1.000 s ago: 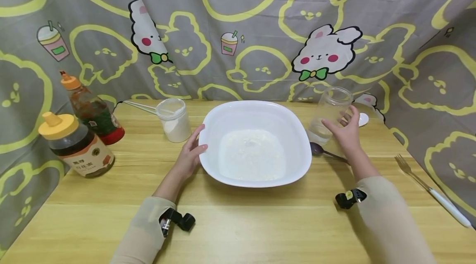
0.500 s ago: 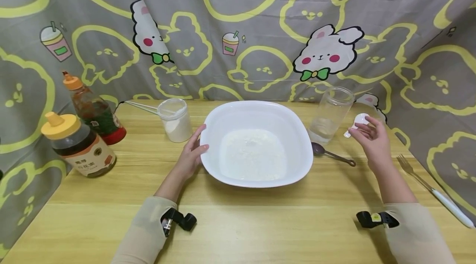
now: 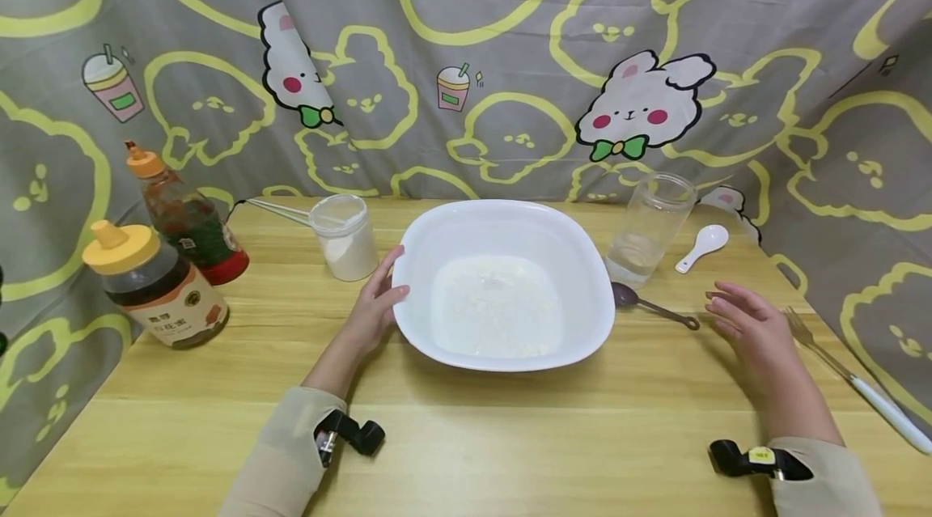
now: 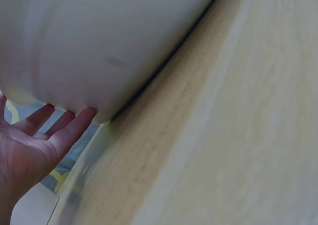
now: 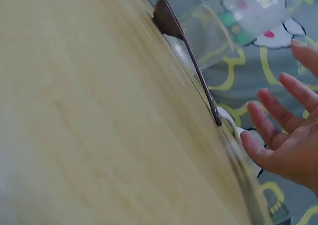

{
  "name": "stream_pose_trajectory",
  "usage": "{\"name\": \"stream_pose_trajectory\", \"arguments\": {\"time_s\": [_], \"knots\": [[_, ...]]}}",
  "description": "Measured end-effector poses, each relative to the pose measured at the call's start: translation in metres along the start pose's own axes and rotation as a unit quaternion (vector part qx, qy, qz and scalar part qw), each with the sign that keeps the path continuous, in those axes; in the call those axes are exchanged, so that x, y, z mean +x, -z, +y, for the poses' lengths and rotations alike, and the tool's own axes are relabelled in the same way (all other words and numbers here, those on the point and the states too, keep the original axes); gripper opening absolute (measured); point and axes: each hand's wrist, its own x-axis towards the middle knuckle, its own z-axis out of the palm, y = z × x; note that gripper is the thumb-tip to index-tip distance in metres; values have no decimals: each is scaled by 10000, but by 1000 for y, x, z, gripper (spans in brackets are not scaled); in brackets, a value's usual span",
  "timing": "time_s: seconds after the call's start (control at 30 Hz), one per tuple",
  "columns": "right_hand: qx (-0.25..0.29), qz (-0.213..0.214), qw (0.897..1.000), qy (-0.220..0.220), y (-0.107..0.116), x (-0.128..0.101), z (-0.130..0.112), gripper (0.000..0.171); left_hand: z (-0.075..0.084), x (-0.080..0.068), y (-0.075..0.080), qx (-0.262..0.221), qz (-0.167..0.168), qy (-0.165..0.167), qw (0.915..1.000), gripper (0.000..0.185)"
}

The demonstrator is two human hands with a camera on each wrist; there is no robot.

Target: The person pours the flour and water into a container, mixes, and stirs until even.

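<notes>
A large white basin point(image 3: 582, 258) with a layer of white powder inside stands mid-table. My left hand point(image 3: 374, 308) rests against its left side, fingertips touching the outer wall, as the left wrist view also shows with the fingers point(image 4: 74, 128) extended. Held in the air at the right, my right hand point(image 3: 757, 331) has loosely bent fingers and nothing in them. Nearest to it lie a dark brown spoon point(image 3: 655, 308), a white spoon point(image 3: 702, 248) and a fork point(image 3: 830, 355). A clear jar point(image 3: 648, 226) with some clear liquid at its bottom stands behind the brown spoon.
Left of the basin stands a jar of white powder point(image 3: 345, 246) with a thin utensil point(image 3: 280, 210) across it. Farther left are a yellow-capped honey bottle point(image 3: 163, 290) and an orange-capped sauce bottle point(image 3: 192, 218). A patterned curtain point(image 3: 466, 56) hangs behind the table.
My right hand has gone from the clear jar to the white spoon, then back toward me and to the right. The white spoon now lies turned, handle toward the front left. The left hand stays.
</notes>
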Motion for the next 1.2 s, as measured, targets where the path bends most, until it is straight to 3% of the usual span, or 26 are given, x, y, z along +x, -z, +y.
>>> {"name": "stream_pose_trajectory", "arguments": {"time_s": [0.17,0.33,0.4,0.53,0.8,1.2], "knots": [[-156,109,9997,-128,3,-6,5,32,1,-1,-1,-2,-9,29,10000,64],[-1230,243,9921,-76,9,-6,12,29,2,-3,-3,-59,-14,7,10000,65],[-2067,308,9779,-76,10,-6,14,28,3,-3,-4,-64,-25,-9,10000,65],[-3569,418,9332,-100,8,-6,16,38,3,-3,-4,-58,-26,-37,10000,64],[-4945,516,8676,130,-1,-2,24,39,3,-1,-3,-128,-69,-31,9999,63],[-5586,550,8264,447,-9,4,29,29,1,-1,-2,-170,-76,2,9998,63]]}}
